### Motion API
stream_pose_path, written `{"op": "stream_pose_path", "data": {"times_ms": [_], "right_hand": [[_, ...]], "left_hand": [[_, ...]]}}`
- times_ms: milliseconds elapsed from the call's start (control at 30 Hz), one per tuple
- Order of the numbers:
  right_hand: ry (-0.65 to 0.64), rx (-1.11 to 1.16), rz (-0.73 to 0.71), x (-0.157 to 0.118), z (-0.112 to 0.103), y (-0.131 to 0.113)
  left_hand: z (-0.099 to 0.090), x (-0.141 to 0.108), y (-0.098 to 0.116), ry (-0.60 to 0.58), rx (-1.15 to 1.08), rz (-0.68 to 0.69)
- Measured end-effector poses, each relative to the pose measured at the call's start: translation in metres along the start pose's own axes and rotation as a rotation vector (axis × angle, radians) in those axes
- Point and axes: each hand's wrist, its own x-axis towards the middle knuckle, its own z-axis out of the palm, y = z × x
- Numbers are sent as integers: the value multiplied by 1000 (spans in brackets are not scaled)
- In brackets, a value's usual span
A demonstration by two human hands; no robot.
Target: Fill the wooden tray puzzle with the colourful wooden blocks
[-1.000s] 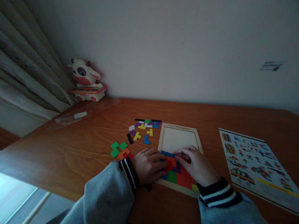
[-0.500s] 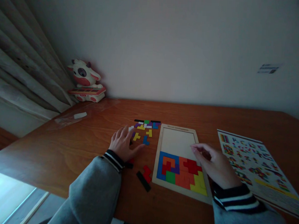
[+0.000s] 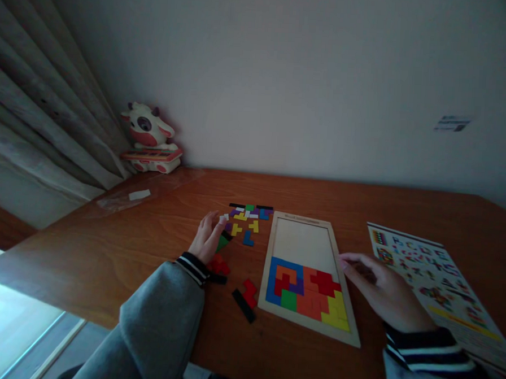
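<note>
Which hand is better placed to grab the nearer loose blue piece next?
Probably your left hand: it's on the same side of the wooden tray as that blue piece. Your right hand is at the opposite edge.

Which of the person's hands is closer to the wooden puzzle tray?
Right. The right hand has its fingertips at the right rim of the wooden puzzle tray; the left hand is off to its left, beyond a gap holding loose pieces.

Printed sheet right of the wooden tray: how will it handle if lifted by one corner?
The printed sheet looks thin, so it's probably light for its size. It lies flat without visible curl, suggesting some stiffness, though it may still sag. Being flat, it shouldn't roll.
</note>
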Motion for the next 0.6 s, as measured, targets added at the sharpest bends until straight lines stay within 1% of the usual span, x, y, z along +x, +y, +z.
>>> {"op": "stream_pose_path", "data": {"times_ms": [67, 100, 167, 233, 333, 433, 500, 600], "right_hand": [[-8, 4, -25, 0, 1, 1], [-7, -2, -38, 0, 2, 3], [4, -31, -77, 1, 4, 8], [24, -78, -135, 3, 6, 15], [48, -157, -219, 2, 9, 27], [67, -223, -295, -1, 14, 39], [76, -258, -334, -4, 18, 46], [68, -313, -357, -9, 21, 52]], "left_hand": [[-5, 0, -3, -92, -11, 90], [-7, -1, -5, -151, 27, 156], [-14, -5, -11, -249, 163, 293], [-21, -8, -17, -292, 294, 378], [-36, -13, -22, -318, 368, 429], [-48, -18, -26, -408, 374, 493], [-50, -22, -27, -450, 390, 509], [-43, -27, -26, -423, 416, 461]]}}
